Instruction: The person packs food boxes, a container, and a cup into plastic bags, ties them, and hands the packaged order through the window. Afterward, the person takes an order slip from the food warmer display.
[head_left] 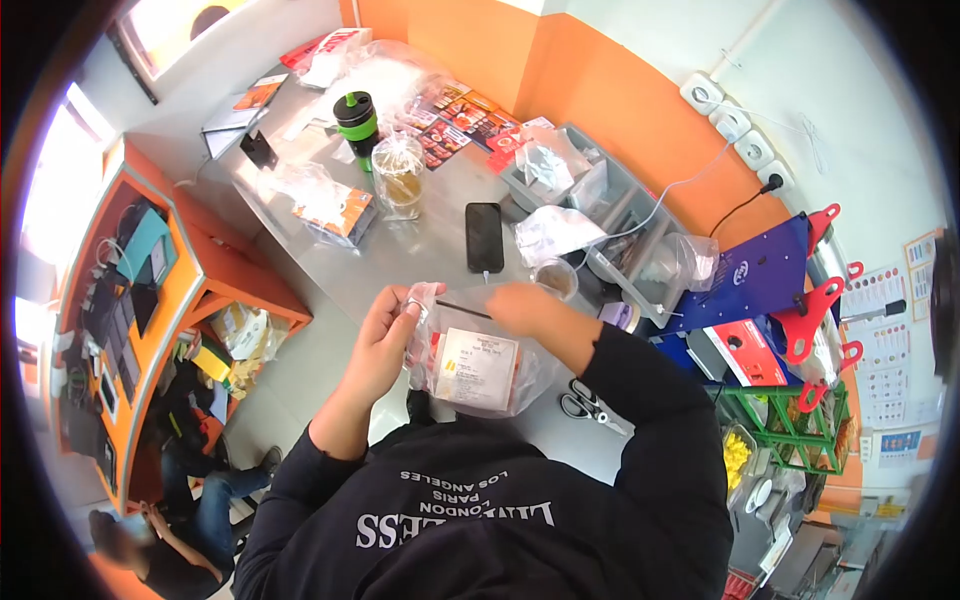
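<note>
A clear plastic bag (540, 385) is held up in front of my chest, with a printed receipt (475, 368) showing on its side. My left hand (388, 328) is closed on the bag's upper left edge, thumb on top. At the bag's upper right, my right hand (520, 308) is bent inward, its fingertips blurred and partly covered by the film. A thin dark stick (463, 308) runs along the bag's mouth towards those fingers; whether they grip it is unclear. Just beyond my right hand stands a clear cup (553, 278).
A black phone (484, 238) lies on the metal table (420, 262). Farther back are a bagged drink cup (398, 178) and a green-black tumbler (357, 125). Grey bins (640, 215) line the right side; scissors (590, 405) lie near my right elbow. Another person (190, 545) sits at lower left.
</note>
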